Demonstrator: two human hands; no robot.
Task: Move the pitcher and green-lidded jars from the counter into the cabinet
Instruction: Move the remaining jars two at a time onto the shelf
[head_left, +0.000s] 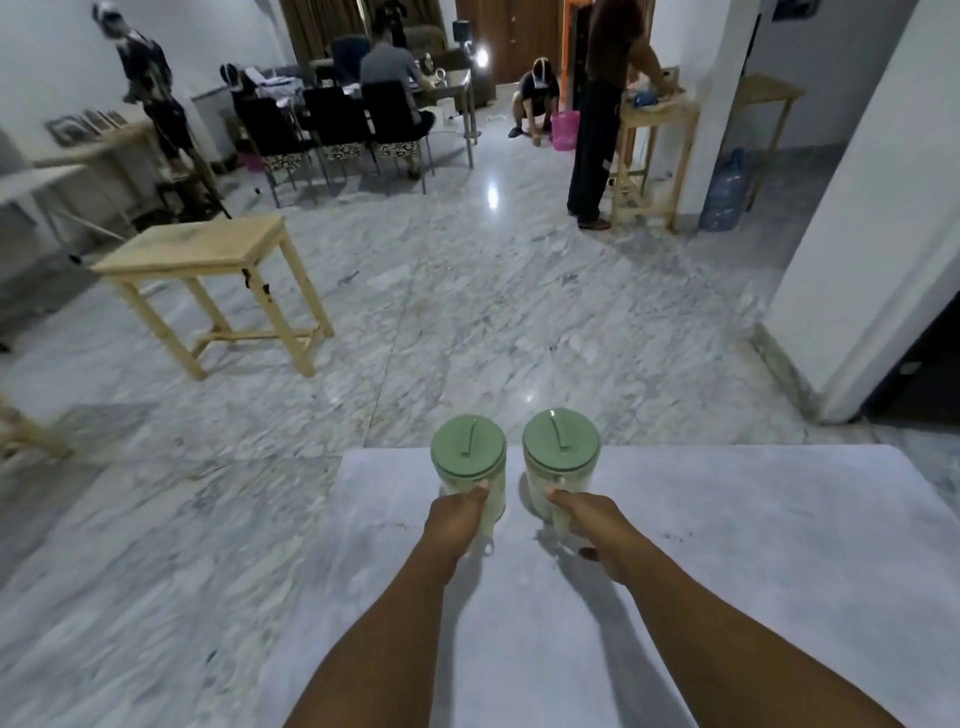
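Both hands are closed on jars near the far edge of the pale surface (727, 519): left hand (457, 519) wrapped around the left jar (470, 467), right hand (587, 519) around the right jar (561, 462). Recommended: lift both straight up, keep them level and apart, avoid knocking them together. Jars are translucent, handled, with flat green lids. No pitcher or cabinet in view.
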